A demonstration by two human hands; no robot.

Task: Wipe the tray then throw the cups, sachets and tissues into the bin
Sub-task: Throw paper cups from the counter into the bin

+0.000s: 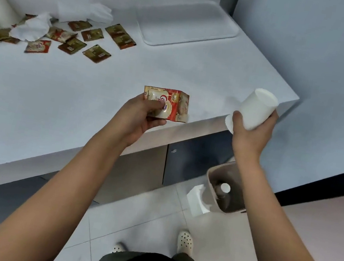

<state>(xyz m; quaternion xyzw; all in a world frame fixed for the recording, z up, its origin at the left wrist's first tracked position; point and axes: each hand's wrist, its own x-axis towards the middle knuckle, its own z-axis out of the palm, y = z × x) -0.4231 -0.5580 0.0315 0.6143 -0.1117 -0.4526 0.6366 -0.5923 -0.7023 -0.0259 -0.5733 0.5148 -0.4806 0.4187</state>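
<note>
Gripping a sachet (168, 104) over the surface (80, 101) edge, the left hand (142, 114) curls its fingers; the right hand (250, 130) clasps a cup (254, 110) past the corner, above the bin (223, 186).

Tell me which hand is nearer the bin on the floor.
Right. The right hand, holding a white cup, is past the counter's corner, almost straight above the bin. The left hand, holding a red sachet, is over the counter, farther left.

White countertop (78, 114) carrying a shallow white rectangular plastic tray (229, 29) at its far right corner, scattered brown and red foil sachets (96, 53) at far left, and crumpled white tissues (33, 27) among them. Beige bin (211, 178) on tiled floor (151, 218).
</note>
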